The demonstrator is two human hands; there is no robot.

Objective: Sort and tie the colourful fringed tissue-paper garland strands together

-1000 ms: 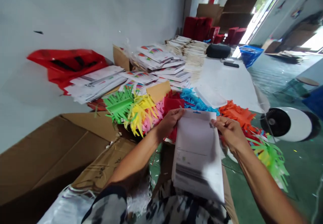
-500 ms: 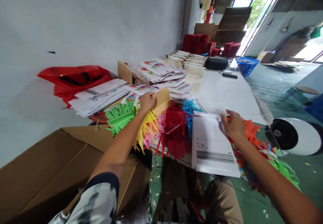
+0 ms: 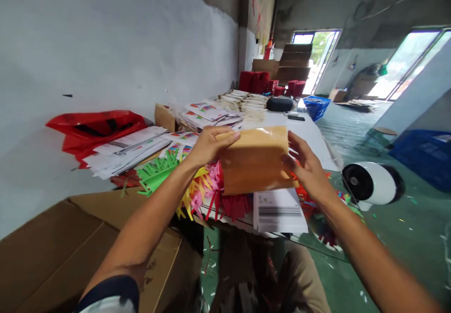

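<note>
Far L: red bag (image 3: pixel 70 129), then pile of white packs (image 3: pixel 130 151) just beside it. Nearer, green fringe (image 3: pixel 158 169), yellow next to it. L hand (image 3: pixel 211 146) pinches the card (image 3: pixel 259 162) at its far L corner, thumb on top. Card: plain tan, approx. rectangular, wider than tall, paler w/ a glint along far edge, darker nearer; held up above fringe & table's near end. White env. (image 3: pixel 280 212) partly under it in view, printed w/ dark bars. R hand (image 3: pixel 308 165): fingers spread wide at card's R edge; can't tell if touching.

Vs 0.5 s ago: card's up off the fringe & moved R; R hand's off the env., now by the card.
</note>
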